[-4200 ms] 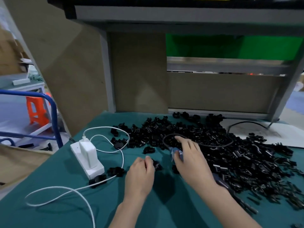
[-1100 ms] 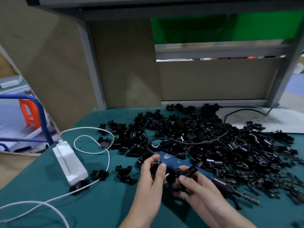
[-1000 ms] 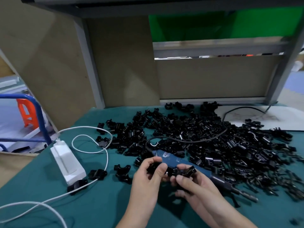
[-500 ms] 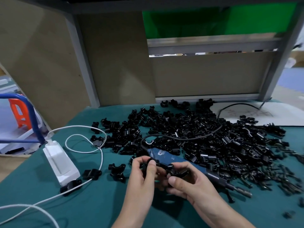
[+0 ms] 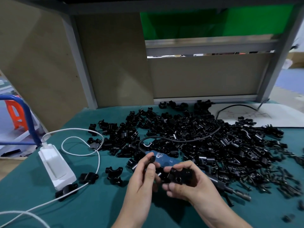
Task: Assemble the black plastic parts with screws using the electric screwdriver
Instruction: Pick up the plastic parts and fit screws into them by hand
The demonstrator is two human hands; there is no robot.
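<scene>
1. A heap of plastic parts (image 5: 205, 137) spreads over the middle and right of the table (image 5: 49, 203), back to the rear panel (image 5: 205, 76).
2. The electric screwdriver (image 5: 164, 159) lies at the heap's near edge, its cord (image 5: 236, 105) looping back over the parts.
3. A power strip (image 5: 56, 163) sits well left of the heap.
4. Before the screwdriver, the left hand (image 5: 143, 178) pinches a small part (image 5: 152, 159); the right hand (image 5: 189, 186) holds a larger part (image 5: 181, 176) just beside it.

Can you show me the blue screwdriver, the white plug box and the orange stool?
blue screwdriver (image 5: 166, 159): head view, on its blue handle.
white plug box (image 5: 60, 171): head view, on its top face.
orange stool (image 5: 14, 109): head view, on its side.
</scene>
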